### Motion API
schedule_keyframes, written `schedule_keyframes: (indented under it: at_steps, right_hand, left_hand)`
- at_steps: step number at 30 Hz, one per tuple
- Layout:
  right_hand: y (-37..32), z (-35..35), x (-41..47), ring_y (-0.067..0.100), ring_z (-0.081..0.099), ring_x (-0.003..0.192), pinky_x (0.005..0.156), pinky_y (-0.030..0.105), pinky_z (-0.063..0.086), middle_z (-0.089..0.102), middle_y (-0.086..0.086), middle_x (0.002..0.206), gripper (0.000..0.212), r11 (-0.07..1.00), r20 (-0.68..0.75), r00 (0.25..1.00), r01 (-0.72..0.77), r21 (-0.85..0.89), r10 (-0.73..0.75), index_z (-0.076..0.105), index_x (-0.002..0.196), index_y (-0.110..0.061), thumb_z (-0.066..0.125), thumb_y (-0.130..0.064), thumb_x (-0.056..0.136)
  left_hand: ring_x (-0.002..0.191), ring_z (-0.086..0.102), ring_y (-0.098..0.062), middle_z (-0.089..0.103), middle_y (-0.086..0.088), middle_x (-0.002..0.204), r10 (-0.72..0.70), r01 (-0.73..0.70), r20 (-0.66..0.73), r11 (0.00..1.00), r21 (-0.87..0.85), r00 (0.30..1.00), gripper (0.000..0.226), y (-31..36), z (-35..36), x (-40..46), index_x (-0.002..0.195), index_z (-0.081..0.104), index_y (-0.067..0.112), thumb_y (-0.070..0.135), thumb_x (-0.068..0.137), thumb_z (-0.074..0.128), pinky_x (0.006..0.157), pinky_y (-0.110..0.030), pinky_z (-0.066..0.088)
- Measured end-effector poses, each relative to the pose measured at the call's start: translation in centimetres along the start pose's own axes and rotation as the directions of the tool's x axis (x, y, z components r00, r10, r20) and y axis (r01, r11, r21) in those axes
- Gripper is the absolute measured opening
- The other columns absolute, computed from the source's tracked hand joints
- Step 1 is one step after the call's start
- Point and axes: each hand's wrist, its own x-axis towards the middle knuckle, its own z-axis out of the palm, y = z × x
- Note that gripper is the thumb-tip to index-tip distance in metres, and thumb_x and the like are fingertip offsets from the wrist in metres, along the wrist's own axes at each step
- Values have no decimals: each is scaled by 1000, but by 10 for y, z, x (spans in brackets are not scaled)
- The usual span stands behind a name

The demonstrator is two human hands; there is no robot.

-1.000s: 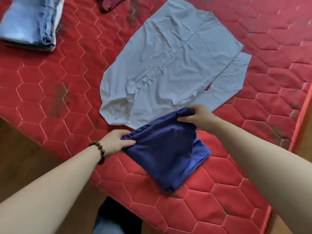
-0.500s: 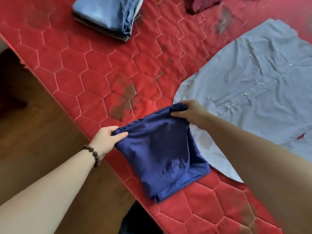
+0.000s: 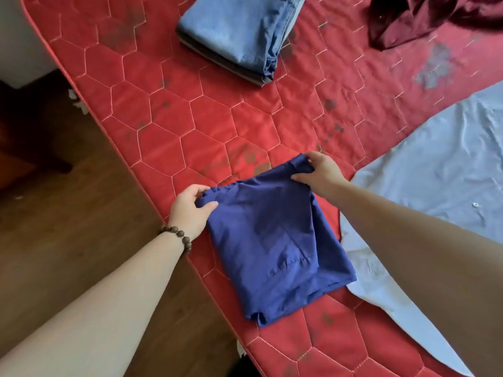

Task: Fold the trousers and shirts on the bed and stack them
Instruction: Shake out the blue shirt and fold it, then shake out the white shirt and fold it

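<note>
Both far corners of the folded navy-blue cotton garment pinched: left hand at the 9 o'clock corner, right hand at the 12 o'clock corner, each grip closed on the cloth edge. Bundle near the bed's front edge, on the red hexagon-quilted bed cover, its right side overlapping the pale blue button-up shirt spread flat. Best to lift evenly, keeping layers taut so no fold slips. Likely destination: the folded light-blue denim stack at 12 o'clock. Square edges on landing. Dark maroon crumpled garment at 1 o'clock not yet folded.
</note>
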Motion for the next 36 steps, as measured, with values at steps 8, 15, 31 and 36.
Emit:
schedule_keyframes:
  at_steps: [8,15,31,36]
  right_hand:
    - [-30,27,2,32,21,143,118,45,16,26,17,153,62,911,-149,936,259,-322,-319,37,144,-6,61,-27,90]
    - [9,97,-31,22,14,147,120,44,9,20,3,158,54,600,225,808,562,-569,-544,28,149,-11,41,-30,100]
    - [73,86,-136,20,20,144,116,50,22,28,6,155,57,782,119,925,369,-503,-361,34,147,-11,31,-38,96]
    - [74,42,-130,20,15,146,119,44,13,26,3,156,52,837,25,910,391,-383,-414,36,146,-16,31,-32,97]
  left_hand:
    - [118,48,-38,53,-19,126,406,-240,-184,787,569,895,44,12,11,1,121,59,4,17,81,68,100,-45,39]
    - [146,13,-29,17,-13,158,347,-392,243,468,792,906,77,-17,85,-12,150,25,13,57,86,36,118,-49,10]
    - [145,16,-31,19,-21,155,325,-497,398,329,803,858,79,-28,117,-87,146,27,-3,49,86,29,117,-52,16]
    - [145,17,-30,28,-23,152,329,-475,358,423,772,874,78,13,148,-110,142,35,-4,42,79,39,117,-52,16]
